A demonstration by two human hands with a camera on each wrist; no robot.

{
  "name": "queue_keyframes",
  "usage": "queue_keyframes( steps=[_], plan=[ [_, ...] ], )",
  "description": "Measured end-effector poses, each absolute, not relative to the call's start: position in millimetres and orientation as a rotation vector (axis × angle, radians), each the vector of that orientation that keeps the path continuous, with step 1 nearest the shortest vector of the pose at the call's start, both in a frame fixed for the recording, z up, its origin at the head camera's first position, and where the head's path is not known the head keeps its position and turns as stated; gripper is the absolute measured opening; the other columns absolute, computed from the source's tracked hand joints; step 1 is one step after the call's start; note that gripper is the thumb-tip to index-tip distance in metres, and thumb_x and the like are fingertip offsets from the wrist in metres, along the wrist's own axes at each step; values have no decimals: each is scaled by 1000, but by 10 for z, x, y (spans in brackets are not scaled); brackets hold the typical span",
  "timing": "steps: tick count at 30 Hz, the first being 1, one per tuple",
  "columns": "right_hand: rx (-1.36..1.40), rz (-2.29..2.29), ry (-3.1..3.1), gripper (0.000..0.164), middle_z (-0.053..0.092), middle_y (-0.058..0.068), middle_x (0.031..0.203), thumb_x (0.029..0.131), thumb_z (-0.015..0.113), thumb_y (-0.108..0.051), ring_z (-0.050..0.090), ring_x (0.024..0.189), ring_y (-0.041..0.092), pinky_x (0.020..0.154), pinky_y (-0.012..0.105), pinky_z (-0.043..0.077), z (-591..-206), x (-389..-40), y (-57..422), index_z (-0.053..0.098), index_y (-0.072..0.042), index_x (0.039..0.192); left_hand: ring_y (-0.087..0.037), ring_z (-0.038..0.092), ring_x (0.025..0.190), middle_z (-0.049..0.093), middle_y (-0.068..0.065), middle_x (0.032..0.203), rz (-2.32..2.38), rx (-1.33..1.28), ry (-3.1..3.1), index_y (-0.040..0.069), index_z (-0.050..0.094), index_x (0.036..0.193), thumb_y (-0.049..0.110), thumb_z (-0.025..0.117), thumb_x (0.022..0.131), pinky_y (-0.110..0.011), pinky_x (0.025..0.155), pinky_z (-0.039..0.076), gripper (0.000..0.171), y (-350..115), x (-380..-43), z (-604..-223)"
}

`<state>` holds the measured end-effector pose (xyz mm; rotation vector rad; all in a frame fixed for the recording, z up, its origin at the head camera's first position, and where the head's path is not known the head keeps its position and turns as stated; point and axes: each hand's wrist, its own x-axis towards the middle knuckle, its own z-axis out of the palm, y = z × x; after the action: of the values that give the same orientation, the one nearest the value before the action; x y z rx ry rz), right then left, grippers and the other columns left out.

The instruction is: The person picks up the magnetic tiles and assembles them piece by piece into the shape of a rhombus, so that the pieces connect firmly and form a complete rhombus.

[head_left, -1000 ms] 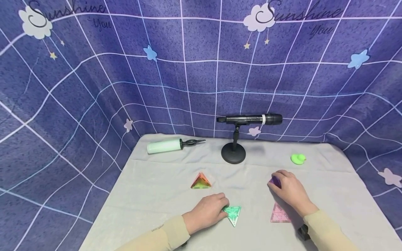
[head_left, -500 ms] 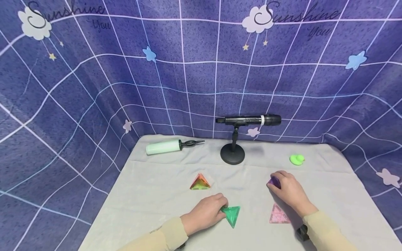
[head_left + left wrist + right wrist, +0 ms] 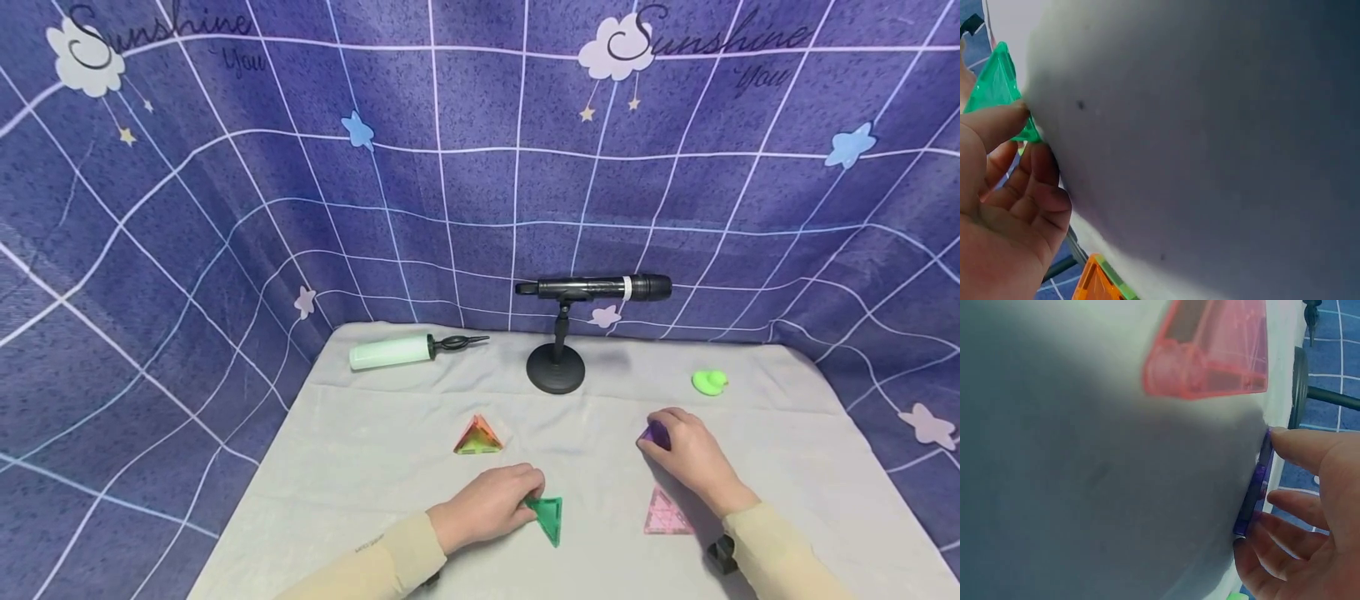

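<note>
Green plastic triangle (image 3: 550,518) pinched in left fingers (image 3: 532,482), lower centre, and purple plastic tile (image 3: 656,434) in right fingers (image 3: 676,418), lower right.

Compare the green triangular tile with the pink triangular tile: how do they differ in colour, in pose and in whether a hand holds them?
Colour: the green tile is deep green, while the pink tile is pale pink.
Pose: the green tile has a corner pointing toward the person; the pink tile has one pointing away.
Hold: the left hand pinches the green tile; neither hand holds the pink tile.
Shared: both are triangular.
</note>
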<state>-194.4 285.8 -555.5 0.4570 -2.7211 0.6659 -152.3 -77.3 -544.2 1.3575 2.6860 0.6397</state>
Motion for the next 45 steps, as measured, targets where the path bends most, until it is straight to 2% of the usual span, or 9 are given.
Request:
queue_keyframes(
  steps=[7,15,25,45],
  plan=[
    [443,675,-2731,46,69,25,111,82,88,-19,67,103,45,93,60,51,-5529,-1934,2859,70,9,114,-1,42,71,47,12,82,637,1406,2670,18,54,92,8,79,89,-16,66,37,28,-779,-1555,-5435],
    [420,682,-2744,48,68,26,110,82,88,-19,66,102,45,92,60,51,-5507,-1915,2854,69,10,115,3,46,77,55,14,91,606,1450,2657,22,64,101,9,78,91,-12,72,40,22,-777,-1550,-5437],
    [349,690,-2781,52,66,25,108,82,89,-23,66,97,43,88,60,52,-5500,-1906,2863,69,11,115,4,46,72,54,15,83,537,1466,2646,22,68,89,13,77,92,-13,70,41,13,-778,-1599,-5413],
    [391,679,-2799,52,68,24,111,82,90,-24,68,100,43,92,59,51,-5459,-1928,2818,70,11,115,3,43,73,51,15,82,408,1693,2615,23,70,88,13,78,92,-13,70,40,13,-807,-1642,-5343]
  ],
)
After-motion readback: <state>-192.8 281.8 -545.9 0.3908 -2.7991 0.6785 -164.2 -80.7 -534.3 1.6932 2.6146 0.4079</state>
